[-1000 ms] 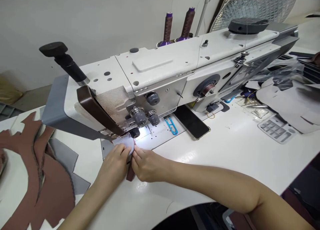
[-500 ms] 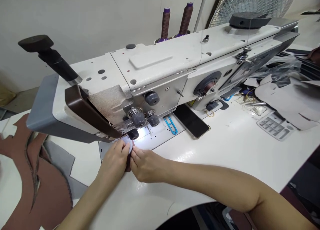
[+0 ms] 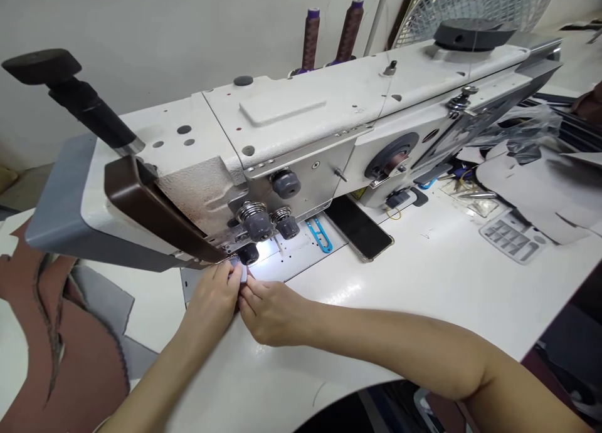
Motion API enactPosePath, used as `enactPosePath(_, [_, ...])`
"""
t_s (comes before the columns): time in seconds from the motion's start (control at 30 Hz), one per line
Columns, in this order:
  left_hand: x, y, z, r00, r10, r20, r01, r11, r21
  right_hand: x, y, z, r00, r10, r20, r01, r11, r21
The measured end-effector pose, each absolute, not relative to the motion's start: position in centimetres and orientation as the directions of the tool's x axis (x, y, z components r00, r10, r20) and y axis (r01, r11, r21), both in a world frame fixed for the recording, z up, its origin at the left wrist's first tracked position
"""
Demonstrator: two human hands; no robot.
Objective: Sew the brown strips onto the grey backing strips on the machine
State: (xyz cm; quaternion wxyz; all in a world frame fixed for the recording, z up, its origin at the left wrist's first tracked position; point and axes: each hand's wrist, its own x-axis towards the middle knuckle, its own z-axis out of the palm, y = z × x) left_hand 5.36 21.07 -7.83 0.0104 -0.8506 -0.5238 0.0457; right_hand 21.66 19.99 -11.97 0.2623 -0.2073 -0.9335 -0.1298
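Note:
Both hands are at the needle end of a white sewing machine (image 3: 291, 126), whose lamp lights the plate. My left hand (image 3: 217, 293) is closed, its fingers pressing on a small grey fabric piece (image 3: 243, 274) close to the presser foot. Just right of it, my right hand (image 3: 270, 314) pinches the edge of the same piece, where a bit of brown material shows. The hands touch or nearly touch. Most of the piece is hidden by the fingers and the machine head, and the needle cannot be made out.
Large brown cut material (image 3: 79, 351) lies at the left with grey pieces beside it. Right of the machine bed are blue thread snips (image 3: 320, 234) and a phone (image 3: 360, 227). Grey cut pieces (image 3: 531, 188) and a plastic template (image 3: 512, 237) lie farther right.
The grey piece has moved forward under the machine head, and less of it shows. The brown strip below the hands has gone from sight. The view has shifted slightly.

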Motion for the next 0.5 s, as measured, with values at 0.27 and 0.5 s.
enactPosePath(0.27, [5.0, 21.7, -7.7, 0.494, 0.865, -0.091, 0.86, -0.501, -0.093, 21.6, 20.2, -11.7, -0.757, 0.354, 0.549, 0.478, 0.873, 0.095])
enactPosePath(0.5, [4.1, 22.0, -8.5, 0.584, 0.812, 0.011, 0.809, -0.581, -0.087, 21.5, 20.5, -12.0, -0.767, 0.358, 0.532, 0.456, 0.888, 0.06])
